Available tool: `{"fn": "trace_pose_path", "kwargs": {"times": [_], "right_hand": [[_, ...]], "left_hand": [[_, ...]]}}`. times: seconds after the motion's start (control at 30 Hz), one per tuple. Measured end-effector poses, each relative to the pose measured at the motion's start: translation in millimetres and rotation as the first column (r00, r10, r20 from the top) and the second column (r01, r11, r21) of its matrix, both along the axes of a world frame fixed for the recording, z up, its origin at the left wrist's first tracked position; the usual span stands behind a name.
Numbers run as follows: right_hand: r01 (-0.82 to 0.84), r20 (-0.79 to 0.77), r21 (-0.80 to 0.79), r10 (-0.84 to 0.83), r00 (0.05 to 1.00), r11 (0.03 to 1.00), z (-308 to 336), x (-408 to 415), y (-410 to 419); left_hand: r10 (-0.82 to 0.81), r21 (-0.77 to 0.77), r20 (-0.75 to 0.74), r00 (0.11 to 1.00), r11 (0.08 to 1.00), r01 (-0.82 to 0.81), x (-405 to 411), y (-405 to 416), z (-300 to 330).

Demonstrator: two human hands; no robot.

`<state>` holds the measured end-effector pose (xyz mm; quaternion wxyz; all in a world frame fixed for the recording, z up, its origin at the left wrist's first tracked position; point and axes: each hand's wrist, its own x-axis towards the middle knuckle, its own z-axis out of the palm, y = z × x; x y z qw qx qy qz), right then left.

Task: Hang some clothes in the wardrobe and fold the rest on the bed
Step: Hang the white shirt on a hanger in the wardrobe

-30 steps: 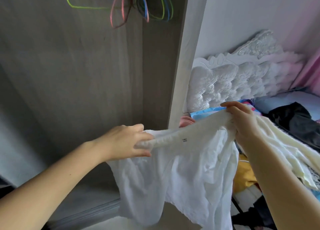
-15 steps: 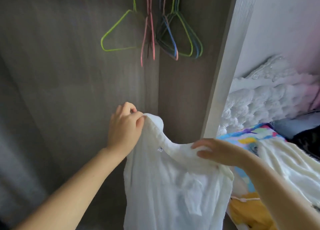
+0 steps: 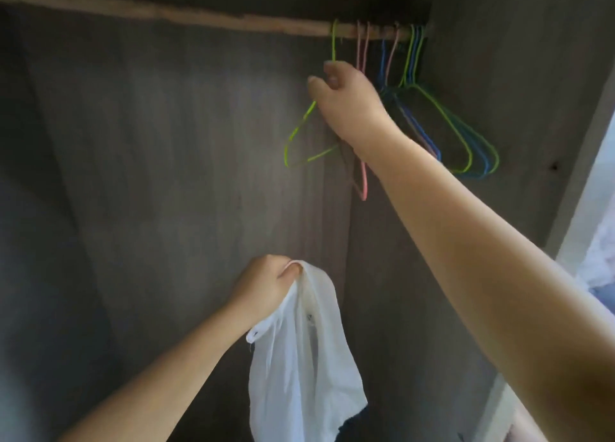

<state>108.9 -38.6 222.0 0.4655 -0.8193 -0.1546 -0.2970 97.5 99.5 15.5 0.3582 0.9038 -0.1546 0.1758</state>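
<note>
White garment [image 3: 299, 351] first: it dangles low in front of the wardrobe, bunched at its top edge in my left hand [image 3: 266, 285], fingers curled tight round the cloth, the rest hanging limp below. Not on a hanger yet, not on the rail.

Up top, my right hand [image 3: 346, 98] is at the lime-green hanger [image 3: 301, 132], the leftmost one on the wooden rail [image 3: 199, 17]. My fingers are curled at its neck, just under the hook, and I judge I'm gripping it, though my own hand hides the exact contact. Its hook is over the rail.

Just right of it hang pink hangers [image 3: 362, 182], then a cluster of blue and green hangers [image 3: 466, 142] packed against the wardrobe's right wall [image 3: 515, 75]. Every hanger I can see is bare; no clothing on the rail in this view.

So, progress: early, I'd say. One garment in hand, a hanger being fetched. To come for this piece: lift the hanger off, thread it through the garment, hook it back. The bed and anything to be folded are barely in view at the right edge, so I can't say how that part stands.
</note>
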Motion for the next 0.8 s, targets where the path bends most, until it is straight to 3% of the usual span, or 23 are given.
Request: {"fn": "trace_pose_path", "kwargs": {"times": [0.07,0.1,0.17,0.23,0.33,0.43,0.5,0.63,0.8], "right_hand": [[0.084,-0.165,-0.047,-0.091,0.982,0.995,5.5,35.0,24.9],[0.054,-0.260,-0.002,-0.053,0.964,0.999,3.3,49.9,32.6],[0.019,-0.344,0.248,0.069,0.936,0.969,-3.7,68.9,46.6],[-0.019,-0.295,0.527,0.204,0.933,0.850,-2.8,84.0,50.2],[0.034,-0.260,0.380,0.072,0.963,0.924,4.3,84.0,50.0],[-0.112,-0.128,0.491,0.198,0.972,0.864,-4.0,82.4,51.9],[-0.209,-0.050,0.601,0.298,0.953,0.771,-18.8,86.4,46.4],[-0.292,0.005,0.647,0.379,0.925,0.705,-29.0,83.3,24.9],[-0.361,0.028,0.643,0.450,0.892,0.675,5.0,66.4,6.3]], "left_hand": [[0.018,-0.008,-0.002,1.000,1.000,-0.018,5.0,10.4,1.6],[0.021,-0.013,0.000,1.000,1.000,-0.021,7.3,16.4,2.3],[0.026,-0.019,0.012,1.000,0.999,-0.025,11.4,28.3,3.8],[0.032,-0.028,0.013,0.999,0.999,-0.032,14.8,39.8,5.4],[0.056,-0.046,0.018,0.998,0.997,-0.055,19.8,52.9,7.3],[0.070,-0.073,0.018,0.997,0.995,-0.068,27.2,58.8,7.7],[0.065,-0.110,0.009,0.998,0.992,-0.063,33.0,59.2,7.4],[0.075,-0.135,-0.008,0.997,0.988,-0.075,38.8,54.1,2.9],[0.059,-0.102,-0.028,0.998,0.993,-0.062,34.4,42.7,-5.2]]}}
